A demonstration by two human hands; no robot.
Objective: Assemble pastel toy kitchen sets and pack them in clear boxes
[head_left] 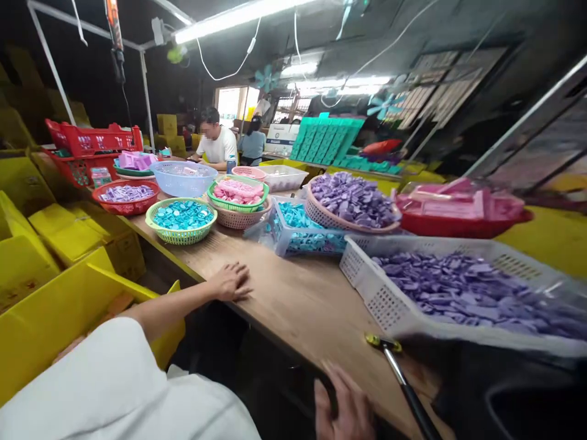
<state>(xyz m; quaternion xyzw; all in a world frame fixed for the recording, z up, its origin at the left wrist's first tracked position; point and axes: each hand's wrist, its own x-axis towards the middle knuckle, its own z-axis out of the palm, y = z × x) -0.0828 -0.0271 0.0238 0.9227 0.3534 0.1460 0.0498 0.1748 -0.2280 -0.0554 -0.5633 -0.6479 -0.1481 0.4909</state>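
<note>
My left hand (232, 281) lies flat on the near edge of the wooden table (298, 299), fingers stretched out and holding nothing. The bare forearm runs back to a white sleeve at the lower left. My right hand (345, 404) sits at the bottom edge, blurred, with its fingers curled round a dark thing I cannot make out. Just right of it lies a tool with a black handle and a yellow tip (384, 342). A white basket of purple pieces (463, 287) stands to the right.
Along the table stand a green basket of teal pieces (181, 217), a pink-filled basket (238, 192), a clear bin of teal pieces (300, 229), a round basket of purple pieces (351, 201) and a red tray (458, 214). Yellow crates (55, 281) line the left. Two people sit at the far end.
</note>
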